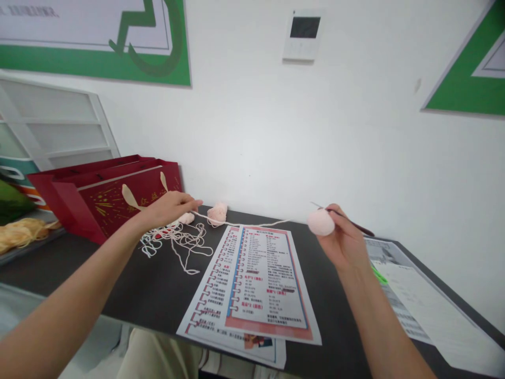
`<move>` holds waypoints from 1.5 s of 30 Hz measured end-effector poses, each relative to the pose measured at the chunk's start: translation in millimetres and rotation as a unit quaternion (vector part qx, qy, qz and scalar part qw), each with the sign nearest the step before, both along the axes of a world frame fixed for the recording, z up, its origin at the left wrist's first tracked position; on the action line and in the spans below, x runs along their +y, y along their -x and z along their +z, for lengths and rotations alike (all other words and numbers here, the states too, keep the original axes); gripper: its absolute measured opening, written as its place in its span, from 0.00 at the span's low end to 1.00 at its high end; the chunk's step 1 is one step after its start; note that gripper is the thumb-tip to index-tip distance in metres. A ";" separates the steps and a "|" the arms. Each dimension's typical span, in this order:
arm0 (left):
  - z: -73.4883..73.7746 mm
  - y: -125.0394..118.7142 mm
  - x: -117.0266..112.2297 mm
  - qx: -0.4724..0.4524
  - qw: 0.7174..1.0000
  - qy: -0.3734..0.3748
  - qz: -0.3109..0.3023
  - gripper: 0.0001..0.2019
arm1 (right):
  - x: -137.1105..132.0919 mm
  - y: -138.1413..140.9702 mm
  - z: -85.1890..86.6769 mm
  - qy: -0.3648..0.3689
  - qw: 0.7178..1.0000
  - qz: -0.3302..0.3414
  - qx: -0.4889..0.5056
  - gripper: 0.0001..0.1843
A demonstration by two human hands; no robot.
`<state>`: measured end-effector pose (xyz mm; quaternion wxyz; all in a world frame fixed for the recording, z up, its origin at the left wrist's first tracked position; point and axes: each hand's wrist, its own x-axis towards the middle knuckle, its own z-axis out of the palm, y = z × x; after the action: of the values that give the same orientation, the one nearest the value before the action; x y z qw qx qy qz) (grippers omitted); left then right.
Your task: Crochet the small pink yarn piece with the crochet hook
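Note:
My left hand [171, 206] is closed on a pale pink yarn strand [244, 225], at the front of the red gift bag. The strand runs rightward across the top of the printed sheets towards my right hand [345, 237]. That hand grips a crochet hook [357, 227] with a dark handle and a thin metal tip, along with a small rounded pale pink crocheted piece [321, 222]. Below my left hand lies a loose tangle of yarn [181, 239]. A pale pink yarn ball [217, 214] rests against the wall, just right of my left hand.
Two overlapping printed pattern sheets [272, 279] lie mid-table. The red gift bag [114, 197] stands at left, near a yellow yarn skein [26, 234]. More papers [442, 310] and a bright green object [379, 276] are at right. A white wall backs the dark table [335, 321].

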<state>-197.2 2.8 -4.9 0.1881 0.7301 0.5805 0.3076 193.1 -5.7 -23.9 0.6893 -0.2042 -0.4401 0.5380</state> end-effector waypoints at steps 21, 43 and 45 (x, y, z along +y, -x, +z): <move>-90.6 -172.5 -13.2 -0.476 0.838 0.178 -0.198 0.14 | -6.0 71.3 -66.3 0.149 0.984 0.083 0.048 0.04; -94.3 -177.1 -24.2 -0.541 0.813 0.147 -0.158 0.16 | -11.3 74.3 -76.5 0.145 0.982 0.104 0.054 0.06; -93.6 -177.4 -24.8 -0.519 0.832 0.127 -0.152 0.16 | -11.7 74.8 -76.1 0.144 0.983 0.104 0.054 0.06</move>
<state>-19.8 -22.0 -98.5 0.5971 0.5115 0.3135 0.5325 118.3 -17.4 -100.0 0.6160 -0.2251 -0.3386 0.6747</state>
